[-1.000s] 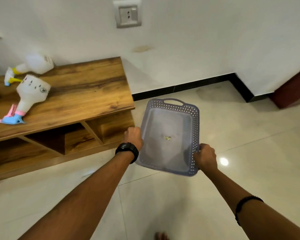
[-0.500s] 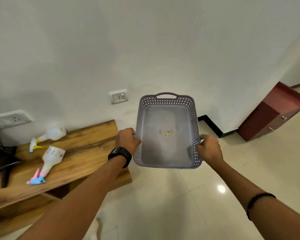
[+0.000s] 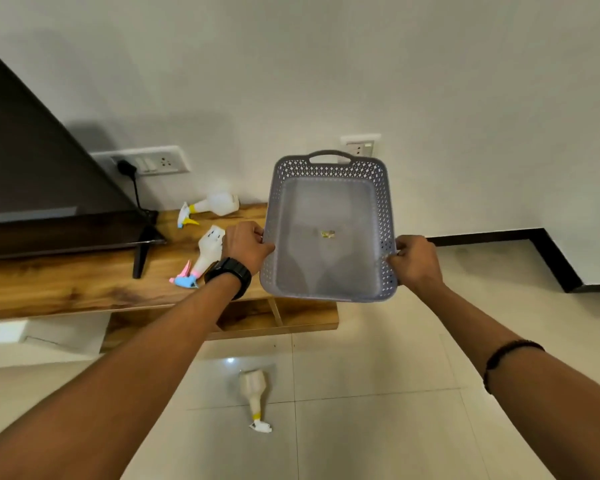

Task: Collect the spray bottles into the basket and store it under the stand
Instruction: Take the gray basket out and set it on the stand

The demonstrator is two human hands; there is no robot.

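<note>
Lying nearest, on the floor tiles: one white spray bottle [image 3: 255, 393] on its side, yellow collar and white trigger head pointing toward the viewer, well apart from everything else. Probably light, thin plastic, smooth and a little slippery; best taken round the narrow neck just behind the trigger, where fingers can close fully.

Higher up, held in the air between both hands: grey basket [image 3: 329, 230], perforated walls, solid floor, arched handle on the far end. Left hand [image 3: 246, 247] clamped on the left long rim, right hand [image 3: 414, 263] clamped on the right rim. Looks stiff yet light, so a grip on one rim should suffice once a hand must be freed. Nothing inside except a small yellowish scrap near the middle of its floor; no bottles collected yet.

Beyond the left hand, on the wooden counter [image 3: 84, 289]: bottle with pink and blue trigger [image 3: 203, 258], on its side, partly hidden by the wrist. Farther back, near the wall, bottle with yellow trigger [image 3: 212, 205], also lying down. Both likely as light and easy to roll as the first. Open shelf space under the counter, apparently free for the basket.
</note>
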